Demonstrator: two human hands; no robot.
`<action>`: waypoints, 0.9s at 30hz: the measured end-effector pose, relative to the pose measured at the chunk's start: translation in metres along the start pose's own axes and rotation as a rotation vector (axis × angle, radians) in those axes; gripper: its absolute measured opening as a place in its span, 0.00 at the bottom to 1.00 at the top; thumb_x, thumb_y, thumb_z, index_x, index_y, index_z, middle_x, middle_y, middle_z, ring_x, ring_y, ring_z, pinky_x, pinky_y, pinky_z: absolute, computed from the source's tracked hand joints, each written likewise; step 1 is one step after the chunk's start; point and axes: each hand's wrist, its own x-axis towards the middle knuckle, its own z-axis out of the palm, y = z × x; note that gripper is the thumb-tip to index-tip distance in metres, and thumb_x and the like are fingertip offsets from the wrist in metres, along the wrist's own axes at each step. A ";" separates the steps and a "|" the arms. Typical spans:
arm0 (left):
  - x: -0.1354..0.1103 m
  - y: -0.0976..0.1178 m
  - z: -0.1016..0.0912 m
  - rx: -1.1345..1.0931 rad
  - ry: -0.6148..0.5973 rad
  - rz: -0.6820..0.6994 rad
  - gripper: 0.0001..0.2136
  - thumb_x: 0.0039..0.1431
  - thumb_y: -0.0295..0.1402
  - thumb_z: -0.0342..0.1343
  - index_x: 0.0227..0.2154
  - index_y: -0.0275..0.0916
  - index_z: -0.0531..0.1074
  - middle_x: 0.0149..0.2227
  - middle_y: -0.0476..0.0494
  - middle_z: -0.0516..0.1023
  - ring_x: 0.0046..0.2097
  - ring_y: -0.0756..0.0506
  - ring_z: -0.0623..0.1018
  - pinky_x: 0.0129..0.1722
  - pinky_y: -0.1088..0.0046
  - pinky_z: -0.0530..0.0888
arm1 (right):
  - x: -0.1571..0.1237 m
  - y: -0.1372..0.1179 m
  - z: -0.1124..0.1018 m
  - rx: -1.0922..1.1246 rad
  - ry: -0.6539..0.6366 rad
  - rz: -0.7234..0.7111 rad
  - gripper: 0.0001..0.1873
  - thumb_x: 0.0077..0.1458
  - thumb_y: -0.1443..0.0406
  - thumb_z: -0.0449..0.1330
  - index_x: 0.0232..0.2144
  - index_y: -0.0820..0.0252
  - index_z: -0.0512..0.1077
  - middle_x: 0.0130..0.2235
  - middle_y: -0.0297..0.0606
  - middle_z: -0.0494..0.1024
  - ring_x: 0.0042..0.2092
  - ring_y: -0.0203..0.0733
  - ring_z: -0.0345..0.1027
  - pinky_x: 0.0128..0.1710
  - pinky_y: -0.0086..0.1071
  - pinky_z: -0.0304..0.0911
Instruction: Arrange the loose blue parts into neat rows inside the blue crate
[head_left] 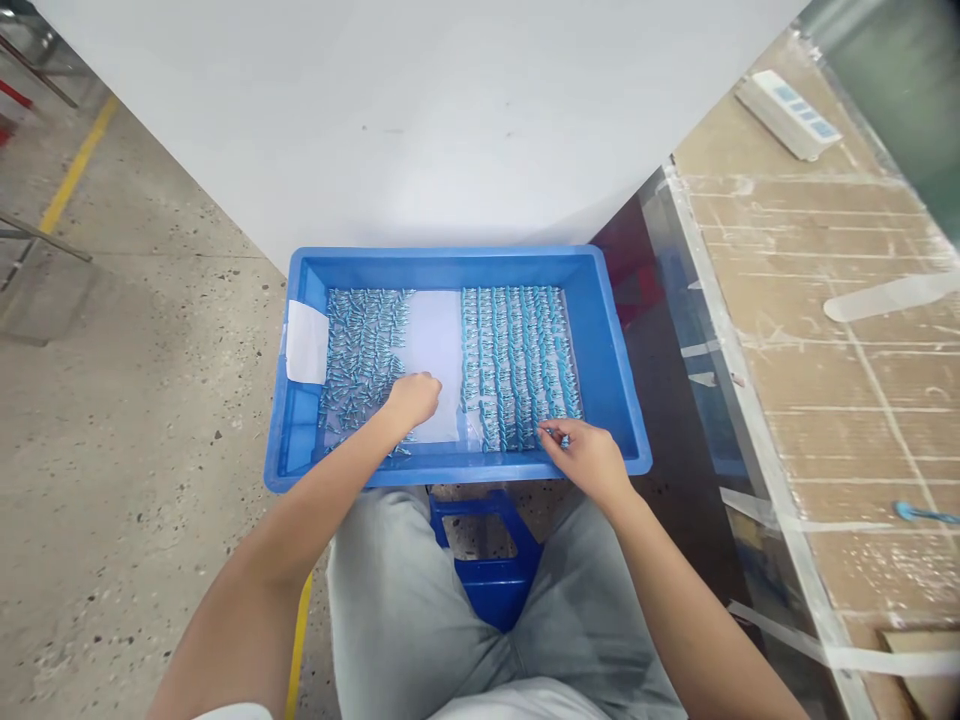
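A blue plastic tray [450, 470] holds many small blue parts with thin shiny ends. On the right they lie in neat rows [517, 350]; on the left they form a looser spread [364, 340]. Between the two groups shows a bare whitish sheet [433, 340]. My left hand [416, 398] is closed above this sheet, near the loose parts, and its fingertips are hidden. At the lower right rows, my right hand [589, 455] is closed in a pinch, with small blue parts at its fingertips. Those parts are too small to make out fully.
A white panel [435, 120] stands right behind the tray. To the right is a cardboard-covered table [840, 400] with tape strips, a white box-like device [791, 115] and a blue-handled tool [907, 512]. A blue stool [491, 575] sits below, between my legs.
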 end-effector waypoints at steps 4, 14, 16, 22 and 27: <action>-0.001 -0.001 0.001 0.019 -0.027 0.014 0.16 0.60 0.25 0.51 0.48 0.33 0.78 0.47 0.30 0.77 0.50 0.37 0.79 0.49 0.64 0.76 | -0.005 0.001 0.003 0.041 0.039 0.006 0.22 0.64 0.50 0.51 0.40 0.55 0.80 0.34 0.35 0.76 0.38 0.40 0.73 0.37 0.29 0.63; -0.005 0.001 0.006 0.035 -0.033 0.050 0.15 0.60 0.24 0.51 0.48 0.35 0.76 0.46 0.31 0.77 0.48 0.37 0.80 0.48 0.63 0.76 | -0.010 0.002 0.001 0.067 0.030 0.016 0.23 0.63 0.50 0.51 0.40 0.56 0.80 0.32 0.36 0.76 0.36 0.39 0.72 0.34 0.30 0.61; -0.006 0.001 0.009 0.034 -0.030 0.053 0.15 0.60 0.23 0.51 0.47 0.35 0.76 0.46 0.31 0.77 0.49 0.37 0.80 0.48 0.63 0.76 | -0.011 0.002 0.001 0.068 0.026 0.019 0.23 0.63 0.50 0.51 0.40 0.56 0.80 0.32 0.36 0.76 0.36 0.40 0.72 0.34 0.30 0.61; -0.005 0.004 0.014 -0.007 -0.020 0.078 0.13 0.62 0.26 0.51 0.46 0.36 0.77 0.46 0.32 0.78 0.49 0.37 0.80 0.49 0.61 0.75 | -0.013 0.000 0.001 0.074 0.033 0.017 0.23 0.63 0.50 0.50 0.39 0.56 0.80 0.33 0.36 0.76 0.38 0.39 0.73 0.34 0.29 0.60; -0.003 0.014 0.021 -0.060 -0.017 0.034 0.11 0.62 0.30 0.53 0.43 0.38 0.79 0.45 0.35 0.81 0.50 0.39 0.80 0.50 0.65 0.75 | -0.013 -0.003 0.003 0.074 0.040 0.022 0.24 0.63 0.50 0.50 0.39 0.56 0.80 0.32 0.36 0.76 0.37 0.40 0.72 0.33 0.29 0.59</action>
